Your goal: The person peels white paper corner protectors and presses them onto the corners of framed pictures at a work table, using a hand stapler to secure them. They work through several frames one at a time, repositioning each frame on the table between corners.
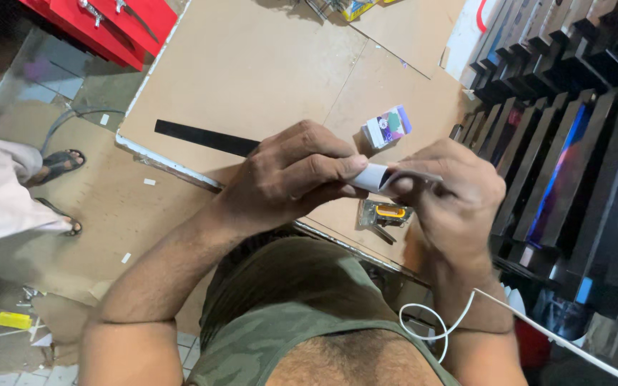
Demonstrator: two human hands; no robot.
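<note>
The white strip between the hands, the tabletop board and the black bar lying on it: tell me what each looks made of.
White strip: thin paper or card, matt; it bends between the fingers of both hands.
Tabletop board: looks like fibreboard or hardboard, a flat, dull tan sheet with visible seams.
Black bar: smooth, straight-edged, slightly glossy; plastic or painted metal, cannot tell which.

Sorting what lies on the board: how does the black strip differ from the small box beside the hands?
The black strip is long, thin and flat, plain black; the small box is short and blocky, white with purple and green patches. The strip lies left of the left hand, partly hidden behind it; the box sits above the right hand, in full view. Both rest on the brown board, untouched by either hand.
</note>
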